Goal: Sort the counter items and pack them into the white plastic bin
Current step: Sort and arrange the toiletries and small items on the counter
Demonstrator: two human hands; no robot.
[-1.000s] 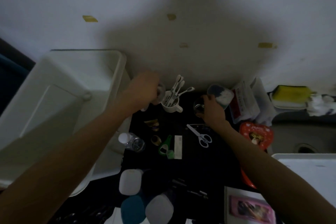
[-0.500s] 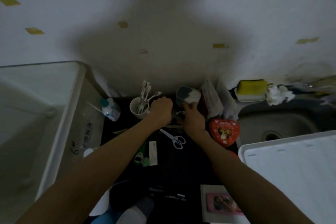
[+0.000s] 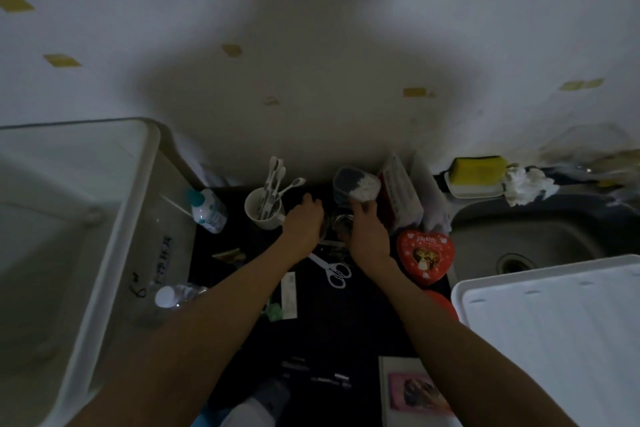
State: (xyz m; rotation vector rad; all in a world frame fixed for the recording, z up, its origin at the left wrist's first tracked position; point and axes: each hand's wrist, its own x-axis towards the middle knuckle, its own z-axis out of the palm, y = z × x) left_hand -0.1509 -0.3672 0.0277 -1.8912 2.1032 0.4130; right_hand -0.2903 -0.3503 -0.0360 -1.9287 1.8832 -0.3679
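Two grips, two small glasses point(image 3: 341, 224)

- The dark counter point(image 3: 346, 322) was pretty cluttered
- White mug point(image 3: 264, 211) of utensils stood near the wall
- White scissors point(image 3: 332, 269) lay mid-counter
- Red heart tin point(image 3: 425, 258) sat just beside the sink point(image 3: 519, 243)

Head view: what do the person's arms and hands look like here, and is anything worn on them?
Both forearms are bare as far as the frame shows: no sleeves, gloves or watch visible. The left hand and right hand carry no rings or markings that can be made out, though the dim light hides fine detail. No cables or straps run along either arm.
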